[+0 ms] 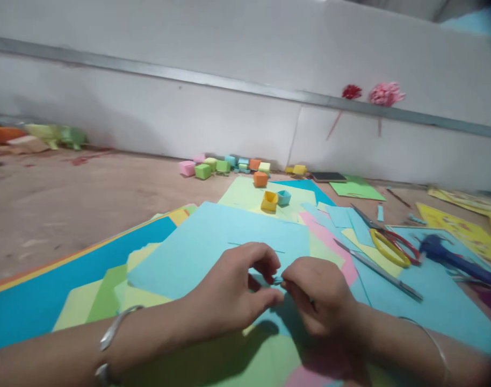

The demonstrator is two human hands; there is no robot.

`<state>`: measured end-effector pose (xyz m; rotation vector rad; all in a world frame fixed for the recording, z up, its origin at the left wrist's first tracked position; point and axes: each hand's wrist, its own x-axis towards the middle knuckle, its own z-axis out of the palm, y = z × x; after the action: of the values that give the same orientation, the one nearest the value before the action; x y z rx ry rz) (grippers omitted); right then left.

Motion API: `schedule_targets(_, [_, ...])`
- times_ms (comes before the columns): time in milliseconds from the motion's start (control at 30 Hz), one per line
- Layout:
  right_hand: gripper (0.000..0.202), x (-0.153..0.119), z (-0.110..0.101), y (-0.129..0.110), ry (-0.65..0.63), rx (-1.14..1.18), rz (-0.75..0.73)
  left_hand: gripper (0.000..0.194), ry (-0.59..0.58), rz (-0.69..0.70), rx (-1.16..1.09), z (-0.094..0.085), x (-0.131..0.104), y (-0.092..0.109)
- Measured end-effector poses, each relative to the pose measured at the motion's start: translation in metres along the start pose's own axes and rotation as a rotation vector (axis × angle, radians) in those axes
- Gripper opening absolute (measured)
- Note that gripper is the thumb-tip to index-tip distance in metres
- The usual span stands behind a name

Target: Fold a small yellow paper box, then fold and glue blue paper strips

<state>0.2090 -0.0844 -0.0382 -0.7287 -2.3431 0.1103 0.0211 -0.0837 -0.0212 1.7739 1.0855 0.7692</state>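
Note:
Between the fingers of both hands is a small piece of light blue paper [276,280], mostly hidden by the fingertips. My left hand [245,285] curves around its left side, thumb and fingers closed in on it. From the other side my right hand [320,290] pinches the same piece. Below the hands lie large sheets of light blue paper [213,231], with thin dark strips on top. Farther off, a small open yellow paper box [269,201] stands beside a light blue one [283,198].
Scissors with red and yellow handles [394,247], a grey craft knife [390,277] and a dark blue glue gun [459,258] lie to the right. Several folded paper cubes [223,166] line the white wall [149,107]. Two paper flowers [386,94] hang there.

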Motion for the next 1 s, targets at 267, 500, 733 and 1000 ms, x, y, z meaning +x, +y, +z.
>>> schedule_targets(267, [0.026, -0.01, 0.008, -0.012, -0.1, 0.221, 0.025, 0.032, -0.48, -0.013, 0.195, -0.015, -0.002, 0.008])
schedule_targets(500, [0.016, -0.041, 0.015, -0.022, -0.157, 0.368, 0.226, 0.05, -0.743, -0.063, -0.155, -0.023, -0.016, 0.032])
schedule_targets(733, [0.027, -0.008, 0.007, -0.011, -0.116, 0.39, 0.248, 0.049, -0.418, -0.212, -0.103, -0.016, -0.001, 0.005])
schedule_targets(1000, [0.021, -0.026, 0.016, -0.006, -0.161, 0.481, 0.259, 0.026, -0.437, -0.026, -0.054, -0.017, -0.013, -0.009])
